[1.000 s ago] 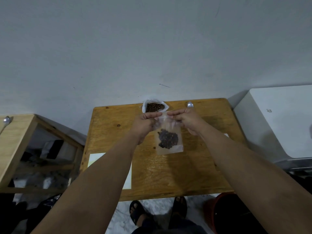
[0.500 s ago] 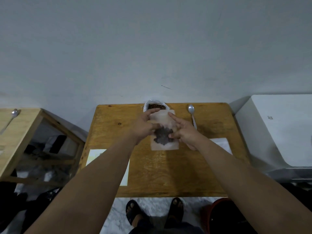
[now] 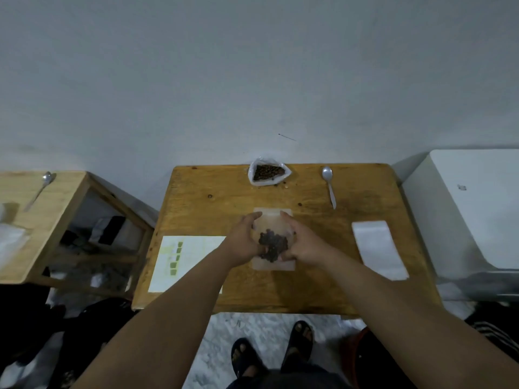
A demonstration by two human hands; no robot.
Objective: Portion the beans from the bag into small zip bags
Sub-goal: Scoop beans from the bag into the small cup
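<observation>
A small clear zip bag (image 3: 271, 220) lies flat on the wooden table (image 3: 309, 287), with a clump of dark beans (image 3: 273, 245) in its middle. My left hand (image 3: 243, 241) rests on the bag's left side and my right hand (image 3: 304, 244) on its right side. The fingers lie fairly straight and cup the beans from both sides. The big plastic bag of beans (image 3: 268, 173) stands open at the table's far edge. A metal spoon (image 3: 329, 187) lies to its right.
A white stack of empty zip bags (image 3: 377, 249) lies at the table's right. A printed paper sheet (image 3: 185, 261) lies at the left. A lower wooden side table (image 3: 42, 226) with a spoon (image 3: 39, 189) stands left; a white appliance (image 3: 477, 206) stands right.
The small bag was held up by its top edge with both hands. It has come down flat onto the table, and both hands now lie on its sides.
</observation>
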